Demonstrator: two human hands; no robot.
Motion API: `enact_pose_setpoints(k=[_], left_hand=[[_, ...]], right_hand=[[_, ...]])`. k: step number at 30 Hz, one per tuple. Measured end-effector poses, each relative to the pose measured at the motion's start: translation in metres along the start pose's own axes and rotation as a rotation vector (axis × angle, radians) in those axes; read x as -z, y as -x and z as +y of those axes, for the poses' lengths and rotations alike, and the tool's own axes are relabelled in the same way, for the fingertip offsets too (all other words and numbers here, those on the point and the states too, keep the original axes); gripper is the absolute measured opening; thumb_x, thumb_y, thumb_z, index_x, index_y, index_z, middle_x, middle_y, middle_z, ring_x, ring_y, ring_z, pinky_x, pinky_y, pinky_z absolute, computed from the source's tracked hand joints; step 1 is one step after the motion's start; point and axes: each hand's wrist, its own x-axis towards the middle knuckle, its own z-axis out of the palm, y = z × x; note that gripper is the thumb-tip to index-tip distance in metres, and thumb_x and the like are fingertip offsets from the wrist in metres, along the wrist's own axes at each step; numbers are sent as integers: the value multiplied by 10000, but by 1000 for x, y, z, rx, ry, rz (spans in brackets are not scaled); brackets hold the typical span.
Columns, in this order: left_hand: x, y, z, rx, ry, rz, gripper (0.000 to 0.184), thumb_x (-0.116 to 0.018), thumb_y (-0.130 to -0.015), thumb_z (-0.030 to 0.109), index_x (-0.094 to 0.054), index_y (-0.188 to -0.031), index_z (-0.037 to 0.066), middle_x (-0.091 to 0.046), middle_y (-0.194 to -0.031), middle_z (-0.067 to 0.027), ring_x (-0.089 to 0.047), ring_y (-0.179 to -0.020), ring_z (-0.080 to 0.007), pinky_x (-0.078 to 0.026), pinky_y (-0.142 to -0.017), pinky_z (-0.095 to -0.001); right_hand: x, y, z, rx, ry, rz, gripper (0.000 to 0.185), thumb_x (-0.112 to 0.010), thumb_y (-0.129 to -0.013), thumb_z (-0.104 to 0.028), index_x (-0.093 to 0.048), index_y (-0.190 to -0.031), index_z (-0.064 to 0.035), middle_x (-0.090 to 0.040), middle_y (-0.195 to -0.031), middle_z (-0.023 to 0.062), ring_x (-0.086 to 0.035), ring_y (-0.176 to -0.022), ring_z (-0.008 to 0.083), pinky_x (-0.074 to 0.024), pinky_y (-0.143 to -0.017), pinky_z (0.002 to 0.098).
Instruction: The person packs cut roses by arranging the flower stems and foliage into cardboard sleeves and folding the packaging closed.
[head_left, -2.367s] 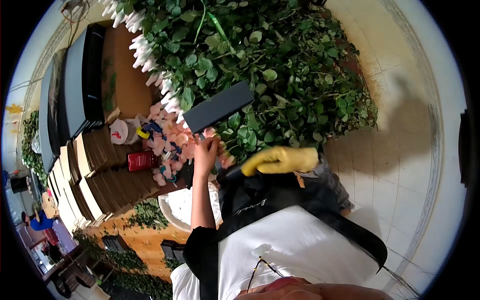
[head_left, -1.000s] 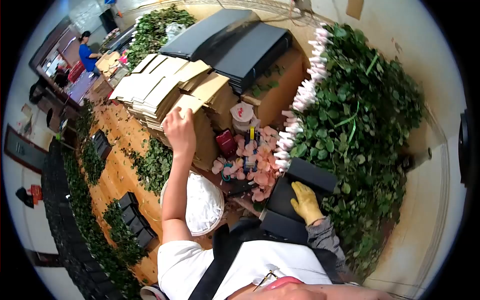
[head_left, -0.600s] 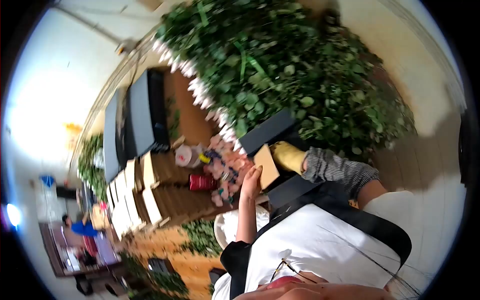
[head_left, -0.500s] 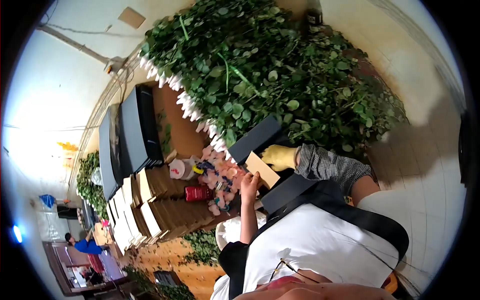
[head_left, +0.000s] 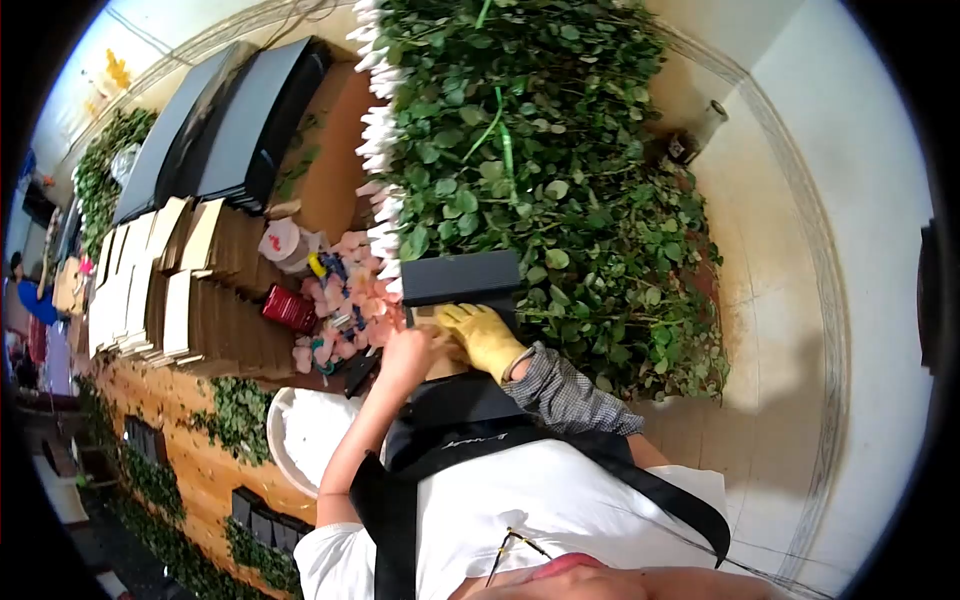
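Note:
A black box (head_left: 460, 277) stands open in front of my chest, with a tan cardboard piece (head_left: 446, 369) at its near side. My bare left hand (head_left: 412, 356) is closed at the cardboard, its fingertips partly hidden. From the right, my right hand (head_left: 480, 336), in a yellow glove, curls over the same cardboard and nearly meets the left. Part of the cardboard shows beyond the glove's fingertips. Close to the box lie pink petals (head_left: 378, 310) and leafy stems (head_left: 590, 240) with white-wrapped heads (head_left: 380, 140).
Stacks of tan cardboard (head_left: 235, 335) and black sheets (head_left: 245, 125) lie to the left. A red box (head_left: 289, 308) rests near the petals. Below is a white tub (head_left: 281, 450). Black boxes (head_left: 265, 522) and greenery cover parts of the floor. A person in blue (head_left: 38, 300) is far left.
My left hand took a cardboard piece from the stack and brought it to the black box. The gloved hand has shifted from inside the box onto the cardboard. The view has turned.

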Motion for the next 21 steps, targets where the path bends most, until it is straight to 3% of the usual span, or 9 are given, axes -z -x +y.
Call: enact_pose_setpoints(k=[3,7,9,11,13,15,17,20,21], left_hand=[[-7,18,19,-166,-114,-210,633,-721,-751,656,-731,-940,52,-692,-732,-145,-713,-700,-299,-567,-646,-432],[-31,22,28,-204,-332,-266,630,-772,-713,601,-727,-940,15,-706,-982,-129,-725,-780,-243,-572,-624,-344],[-28,22,33,-202,-351,-267,605,-791,-720,561,-725,-980,18,-700,-1003,-139,-725,-779,-227,-574,-614,-327],[-26,23,34,-234,-389,-237,613,-782,-724,569,-707,-990,22,-692,-975,-114,-717,-808,-252,-568,-677,-341],[-38,28,29,-255,-412,-226,604,-777,-732,549,-696,-1000,14,-687,-1006,-141,-720,-779,-235,-561,-617,-324],[-46,31,33,-282,-415,-78,413,-741,-796,429,-687,-923,39,-696,-989,-204,-709,-643,-206,-541,-502,-311],[-64,36,39,-235,-516,93,187,-540,-847,151,-666,-905,24,-697,-1017,-276,-685,-541,-208,-520,-441,-315],[-46,35,43,-211,-408,-24,309,-714,-793,296,-656,-951,38,-694,-1020,-246,-706,-612,-221,-545,-493,-318],[-39,32,42,-205,-350,-52,402,-781,-749,349,-651,-974,43,-692,-1024,-237,-712,-638,-229,-554,-515,-320]], right_hand=[[4,3,-1,32,-60,118,426,-675,-826,-194,-616,-1224,-54,-618,-1257,114,-600,-1160,295,-482,-988,402],[0,12,46,94,-500,-78,446,-608,-911,-132,-567,-1346,-38,-621,-1307,192,-569,-1231,371,-464,-1051,416],[70,1,38,-34,-685,-338,410,-587,-976,-131,-551,-1378,-59,-610,-1345,171,-565,-1271,308,-448,-1081,392],[93,-15,52,59,-813,-107,409,-595,-981,-140,-556,-1384,-79,-603,-1367,144,-563,-1279,290,-448,-1085,388],[115,-42,59,-169,-869,37,403,-596,-973,-116,-567,-1374,-81,-598,-1381,123,-566,-1276,277,-456,-1079,386],[85,-84,109,-248,-263,207,413,-634,-916,-76,-600,-1326,-100,-636,-1296,99,-605,-1194,246,-486,-1005,379],[57,-114,151,-230,237,489,384,-643,-863,-38,-663,-1239,-111,-680,-1188,84,-626,-1125,249,-483,-978,397],[20,-139,214,-432,344,191,154,-646,-819,-44,-742,-936,-67,-716,-1026,101,-629,-1094,281,-474,-987,412],[31,-135,209,-318,227,376,118,-646,-832,-60,-725,-917,-40,-707,-1061,118,-623,-1106,298,-478,-988,419]])
